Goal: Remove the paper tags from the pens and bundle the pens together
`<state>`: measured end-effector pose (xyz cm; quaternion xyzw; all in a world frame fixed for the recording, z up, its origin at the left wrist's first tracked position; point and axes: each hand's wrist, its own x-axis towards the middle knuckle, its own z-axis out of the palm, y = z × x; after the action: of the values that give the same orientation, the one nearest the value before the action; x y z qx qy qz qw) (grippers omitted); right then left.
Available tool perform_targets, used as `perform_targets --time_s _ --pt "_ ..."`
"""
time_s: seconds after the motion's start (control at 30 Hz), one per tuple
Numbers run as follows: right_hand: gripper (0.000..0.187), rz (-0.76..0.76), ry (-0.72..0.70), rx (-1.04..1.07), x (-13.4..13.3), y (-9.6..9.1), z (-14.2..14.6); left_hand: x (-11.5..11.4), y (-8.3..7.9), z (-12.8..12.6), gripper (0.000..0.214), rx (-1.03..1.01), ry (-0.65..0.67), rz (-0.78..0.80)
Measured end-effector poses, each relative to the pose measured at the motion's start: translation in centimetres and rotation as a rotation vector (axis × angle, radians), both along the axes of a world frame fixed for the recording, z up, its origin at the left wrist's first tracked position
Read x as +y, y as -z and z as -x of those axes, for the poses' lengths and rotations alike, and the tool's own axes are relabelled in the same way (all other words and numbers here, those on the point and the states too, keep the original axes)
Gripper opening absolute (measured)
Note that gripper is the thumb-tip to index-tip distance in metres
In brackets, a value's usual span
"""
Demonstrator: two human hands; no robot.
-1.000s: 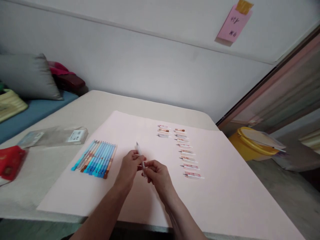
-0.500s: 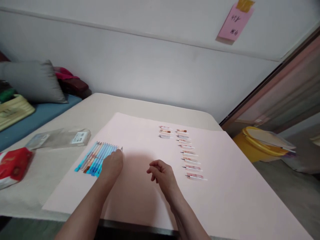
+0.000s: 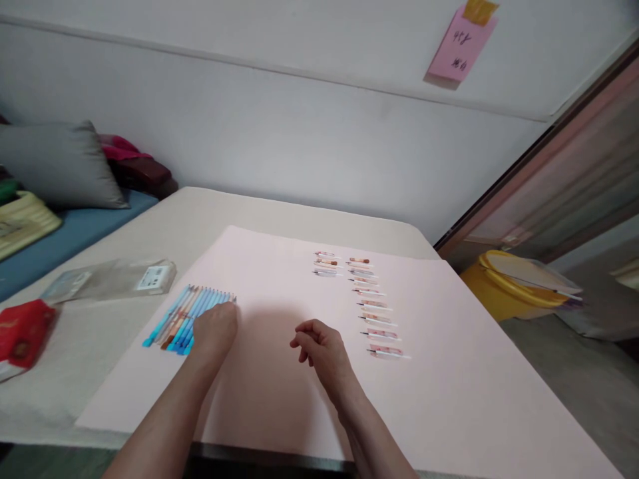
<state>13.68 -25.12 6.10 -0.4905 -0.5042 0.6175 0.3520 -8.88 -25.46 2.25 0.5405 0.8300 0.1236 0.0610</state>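
A row of blue and brown pens (image 3: 176, 318) lies side by side on the pink sheet (image 3: 424, 399). My left hand (image 3: 215, 329) is at the right end of this row, fingers closed around a pen there; a tip shows just above the knuckles, and the rest is hidden. My right hand (image 3: 322, 349) hovers over the middle of the sheet, fingers loosely curled and a little apart, with nothing visible in them. To its right runs a column of pen refills with small printed pieces (image 3: 377, 318). A shorter column (image 3: 327, 263) lies beside its far end.
Left of the sheet, a clear plastic bag (image 3: 114, 278) and a red packet (image 3: 24, 336) rest on the beige tabletop (image 3: 279, 207). A grey cushion (image 3: 60, 166) sits beyond. A yellow bin (image 3: 492, 286) stands off the right edge. Pink notes (image 3: 462, 46) hang on the wall.
The whole view has shifted slightly. My left hand stays at the right end of the pen row, and my right hand keeps its loosely curled pose above the sheet.
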Motion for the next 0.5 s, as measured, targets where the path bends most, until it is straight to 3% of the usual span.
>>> perform_targets --time_s 0.13,0.3,0.5 --pt "0.009 -0.001 -0.008 -0.001 0.09 0.19 0.06 0.33 -0.07 -0.14 0.020 0.016 -0.004 0.044" --pt "0.009 0.003 -0.022 -0.003 0.18 0.27 0.04 0.86 -0.62 -0.26 0.033 0.164 0.042 0.259" --pt "0.009 -0.005 -0.024 -0.006 0.13 0.26 0.01 0.88 -0.61 -0.16 0.034 0.190 0.063 0.250"
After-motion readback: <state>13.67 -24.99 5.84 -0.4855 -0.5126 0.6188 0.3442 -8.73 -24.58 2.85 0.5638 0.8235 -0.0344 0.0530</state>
